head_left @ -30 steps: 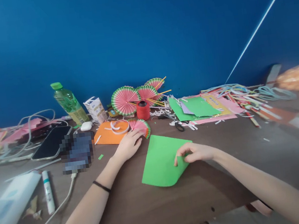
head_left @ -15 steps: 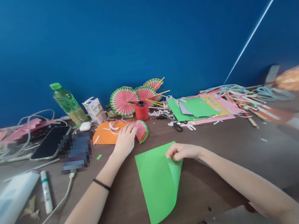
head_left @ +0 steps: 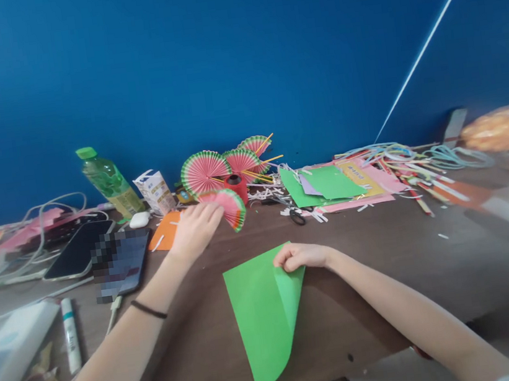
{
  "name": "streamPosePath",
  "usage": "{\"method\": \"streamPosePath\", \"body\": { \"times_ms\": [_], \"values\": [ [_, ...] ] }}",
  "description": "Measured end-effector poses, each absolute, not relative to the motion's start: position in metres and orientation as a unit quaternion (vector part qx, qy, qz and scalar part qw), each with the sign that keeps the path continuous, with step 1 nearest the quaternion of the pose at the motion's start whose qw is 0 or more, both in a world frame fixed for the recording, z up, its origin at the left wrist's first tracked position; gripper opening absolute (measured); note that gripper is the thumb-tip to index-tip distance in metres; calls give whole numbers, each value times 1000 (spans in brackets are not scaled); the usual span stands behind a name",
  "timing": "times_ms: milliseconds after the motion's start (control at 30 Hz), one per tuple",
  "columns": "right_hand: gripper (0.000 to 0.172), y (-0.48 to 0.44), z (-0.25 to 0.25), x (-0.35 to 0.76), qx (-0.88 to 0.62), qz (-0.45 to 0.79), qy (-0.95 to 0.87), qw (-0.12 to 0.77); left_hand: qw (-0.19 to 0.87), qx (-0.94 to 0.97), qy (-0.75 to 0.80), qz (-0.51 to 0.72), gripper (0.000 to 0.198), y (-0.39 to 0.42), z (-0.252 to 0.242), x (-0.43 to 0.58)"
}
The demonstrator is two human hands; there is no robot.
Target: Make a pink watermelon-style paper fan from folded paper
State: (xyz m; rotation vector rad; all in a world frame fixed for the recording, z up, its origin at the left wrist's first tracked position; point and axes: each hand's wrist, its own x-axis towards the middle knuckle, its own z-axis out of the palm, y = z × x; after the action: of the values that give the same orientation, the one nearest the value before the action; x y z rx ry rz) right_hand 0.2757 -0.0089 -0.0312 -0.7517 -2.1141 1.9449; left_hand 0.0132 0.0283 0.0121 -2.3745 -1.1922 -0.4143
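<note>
My left hand (head_left: pixel 197 228) is closed on a half-round pleated paper fan (head_left: pixel 232 207), pink with a green and white rim, held slightly above the table. Under and behind that hand shows part of an orange sheet (head_left: pixel 163 234). In my right hand (head_left: pixel 304 255) I pinch the upper right edge of a green sheet of paper (head_left: pixel 258 315), so that its right side curls up off the table. Behind the fan stands a red spool of thread (head_left: pixel 236 186), partly covered by it. Several finished round pink fans (head_left: pixel 205 171) on yellow sticks lean against the blue wall.
Green, pink and yellow papers (head_left: pixel 329 184) lie at the back, with scissors (head_left: pixel 296 216) and paper scraps before them. To the left are a bottle (head_left: pixel 110 181), a small carton (head_left: pixel 155 191), two phones (head_left: pixel 79 250), cables and a marker (head_left: pixel 71 336). Far right is a bag (head_left: pixel 504 127).
My left hand has lifted the half-round fan off the orange sheet, up and a little left. My right hand still pinches the green sheet, which curls slightly more. The view has shifted slightly.
</note>
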Motion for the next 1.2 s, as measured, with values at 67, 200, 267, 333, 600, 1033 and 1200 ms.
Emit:
{"method": "streamPosePath", "body": {
  "times_ms": [67,200,267,333,600,1033,1200],
  "values": [
    [9,-9,-32,276,-255,647,-711,100,266,-811,-494,-167,26,29,16,-1],
    [10,-11,-31,277,-262,630,-718,137,271,-761,-578,-115,24,33,6,-24],
    [8,-13,-29,279,-269,616,-722,163,245,-756,-599,-96,23,32,-2,-28],
    [8,-14,-27,280,-271,602,-728,187,240,-749,-606,-121,23,28,-8,-26],
    [11,-12,-23,282,-316,399,-787,349,-101,-818,-501,-265,27,-34,-7,15],
    [8,-1,-20,309,-357,252,-839,324,-27,-884,-438,-161,20,-72,-31,18],
    [9,-1,-23,307,-422,260,-804,329,-67,-870,-464,-153,20,-70,-31,19]
  ]
}}
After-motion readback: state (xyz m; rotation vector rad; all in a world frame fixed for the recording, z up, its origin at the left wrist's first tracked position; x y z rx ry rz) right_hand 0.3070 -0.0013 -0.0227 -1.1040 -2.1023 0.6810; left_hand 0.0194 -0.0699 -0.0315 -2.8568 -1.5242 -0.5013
